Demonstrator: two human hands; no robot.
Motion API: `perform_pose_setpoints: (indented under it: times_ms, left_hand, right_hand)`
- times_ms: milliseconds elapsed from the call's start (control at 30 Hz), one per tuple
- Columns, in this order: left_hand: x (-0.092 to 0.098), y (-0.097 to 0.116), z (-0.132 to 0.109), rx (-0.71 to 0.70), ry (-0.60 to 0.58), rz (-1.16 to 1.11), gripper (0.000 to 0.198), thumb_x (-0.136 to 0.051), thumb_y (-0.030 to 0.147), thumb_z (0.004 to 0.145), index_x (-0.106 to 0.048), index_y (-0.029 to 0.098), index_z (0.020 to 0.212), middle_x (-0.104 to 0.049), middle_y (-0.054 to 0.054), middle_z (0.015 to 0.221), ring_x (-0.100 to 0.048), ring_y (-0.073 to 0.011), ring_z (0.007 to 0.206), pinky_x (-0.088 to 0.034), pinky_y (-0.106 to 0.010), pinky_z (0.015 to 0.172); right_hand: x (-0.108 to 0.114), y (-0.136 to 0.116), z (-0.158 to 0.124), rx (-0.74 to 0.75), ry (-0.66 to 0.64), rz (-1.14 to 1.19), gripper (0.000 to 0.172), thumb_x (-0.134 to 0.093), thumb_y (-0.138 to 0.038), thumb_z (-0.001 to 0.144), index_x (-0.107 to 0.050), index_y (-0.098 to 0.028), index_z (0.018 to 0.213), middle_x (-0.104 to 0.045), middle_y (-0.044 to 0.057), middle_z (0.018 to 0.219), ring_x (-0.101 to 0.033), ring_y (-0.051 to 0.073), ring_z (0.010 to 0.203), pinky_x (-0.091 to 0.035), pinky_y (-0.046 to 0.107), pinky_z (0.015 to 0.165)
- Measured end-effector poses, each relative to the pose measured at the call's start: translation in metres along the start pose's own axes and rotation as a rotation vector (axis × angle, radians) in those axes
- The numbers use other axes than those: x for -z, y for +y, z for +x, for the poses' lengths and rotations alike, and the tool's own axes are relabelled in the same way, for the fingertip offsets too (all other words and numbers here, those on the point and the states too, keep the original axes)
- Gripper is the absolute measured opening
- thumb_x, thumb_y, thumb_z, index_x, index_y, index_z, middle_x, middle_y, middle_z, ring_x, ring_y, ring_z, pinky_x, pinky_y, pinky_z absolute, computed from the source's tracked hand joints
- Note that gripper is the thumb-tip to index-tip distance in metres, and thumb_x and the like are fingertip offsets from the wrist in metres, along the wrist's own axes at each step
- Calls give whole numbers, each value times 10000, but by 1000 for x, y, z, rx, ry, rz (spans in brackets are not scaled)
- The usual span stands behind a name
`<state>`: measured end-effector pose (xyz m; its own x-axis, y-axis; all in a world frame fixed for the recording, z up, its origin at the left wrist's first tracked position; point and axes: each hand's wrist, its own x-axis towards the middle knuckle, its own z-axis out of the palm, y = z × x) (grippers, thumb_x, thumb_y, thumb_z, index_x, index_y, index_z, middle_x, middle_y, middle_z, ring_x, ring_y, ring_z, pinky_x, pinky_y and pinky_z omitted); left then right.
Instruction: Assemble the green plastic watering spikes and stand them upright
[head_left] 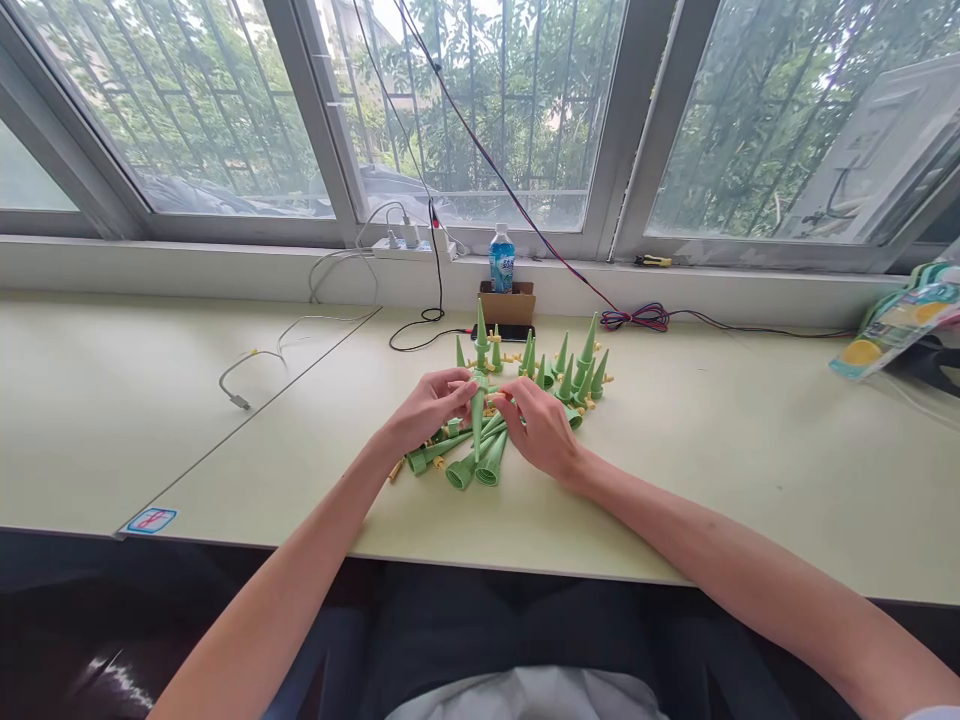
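Between both hands a green cone-shaped spike [478,425] points downward, its wide end up. My left hand [439,403] pinches it near the top. My right hand [536,425] is closed at the spike's right side, with its fingertips on a small yellowish piece [496,396] that is partly hidden. Below the hands several loose green cones lie on the table, one with its open end [489,472] facing me. Behind the hands several green spikes [586,345] stand upright, with small yellow fittings among them.
A blue-labelled bottle [502,262] stands in a cardboard box [517,300] by the window, behind a dark phone [511,332]. A white cable [225,385] lies left, a coiled red-blue cable [637,317] right. A plastic bag [892,325] is at the table's [750,480] far right.
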<state>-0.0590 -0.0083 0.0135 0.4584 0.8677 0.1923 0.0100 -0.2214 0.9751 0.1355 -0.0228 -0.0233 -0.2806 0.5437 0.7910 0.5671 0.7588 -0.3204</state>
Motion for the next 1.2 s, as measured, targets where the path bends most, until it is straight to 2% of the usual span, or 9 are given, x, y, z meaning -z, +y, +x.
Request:
perform_pose_setpoints:
  times_ms: [200, 333, 567, 767, 967, 1200]
  left_hand:
    - [-1, 0, 0, 11, -13, -14, 324, -662, 454, 852, -590, 139, 834, -559, 5, 639, -509, -86, 548, -408, -207, 520]
    - [-1, 2, -1, 29, -63, -12, 315, -690, 434, 832, -605, 140, 904, -591, -3, 695, -509, -87, 572, -417, -215, 548]
    - [1, 4, -3, 11, -65, 135, 276, -711, 373, 822, -628, 143, 950, -579, 15, 681, -526, -88, 592, -412, -214, 589]
    - [0, 4, -2, -42, -63, 192, 253, -693, 371, 837, -647, 144, 940, -561, 10, 675, -520, -96, 602, -401, -224, 583]
    - [-2, 3, -2, -56, -56, 170, 254, -722, 356, 812, -646, 139, 920, -538, 12, 675, -519, -99, 604, -385, -227, 561]
    - [-2, 4, -2, -65, -76, 142, 220, -670, 354, 860, -630, 146, 918, -573, 3, 679, -506, -98, 594, -411, -243, 608]
  right_hand:
    - [1, 0, 1, 43, -15, 8, 228, -372, -289, 1025, -558, -195, 931, -598, 56, 854, -521, 135, 683, -394, 237, 618]
    - [0, 3, 0, 46, -11, 42, 231, -363, -276, 1025, -541, -195, 902, -568, 47, 824, -503, 136, 679, -395, 238, 632]
    - [-4, 9, -4, -7, -60, 132, 271, -344, -307, 1026, -495, -201, 828, -560, 36, 781, -488, 140, 668, -379, 240, 623]
    - [-5, 5, -3, -118, -95, 165, 372, -266, -392, 1035, -344, -223, 712, -425, -19, 619, -349, 118, 536, -297, 250, 550]
    - [-6, 2, -2, -189, -120, 117, 407, -213, -445, 1033, -255, -230, 690, -357, -35, 576, -251, 110, 497, -226, 268, 519]
    - [-4, 1, -1, -193, -132, 150, 410, -236, -439, 1035, -285, -224, 690, -369, -38, 582, -282, 107, 514, -243, 254, 528]
